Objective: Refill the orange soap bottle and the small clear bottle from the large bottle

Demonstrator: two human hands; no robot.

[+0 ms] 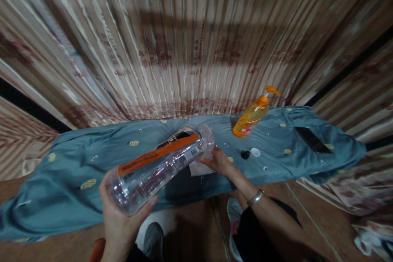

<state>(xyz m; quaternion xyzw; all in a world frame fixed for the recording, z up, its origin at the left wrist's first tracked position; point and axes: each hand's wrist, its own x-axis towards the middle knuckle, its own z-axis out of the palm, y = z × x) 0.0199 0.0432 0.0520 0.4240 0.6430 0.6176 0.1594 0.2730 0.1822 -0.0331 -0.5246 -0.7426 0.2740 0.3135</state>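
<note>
Held aslant over the cloth-covered surface (70, 159), the clear plastic bottle (162, 172) lies between the two hands, its orange label band (158, 154) running lengthwise. The left hand (121, 219) is closed around the nearer, wider end; the right hand (219, 161) has its fingers against or just beside the far end, and whether they grip it cannot be told. The wall appears thin and smooth, so the bottle is probably light, somewhat flexible and inclined to dent or slip under a hard squeeze; the broad end and the narrower middle seem the surest holds. Its contents, if any, cannot be made out.

Beneath the far end, a pale flat item (201, 169) is partly hidden. To the right stands a pump bottle (250, 118) of orange liquid, whose projecting orange pump head (271, 89) could be knocked by a wide swing. A small black item (245, 154) and a small white round item (255, 152) lie near the right hand and could roll or be brushed aside. Farther right rests a dark phone (312, 140); a patterned curtain (196, 49) limits reach behind.
</note>
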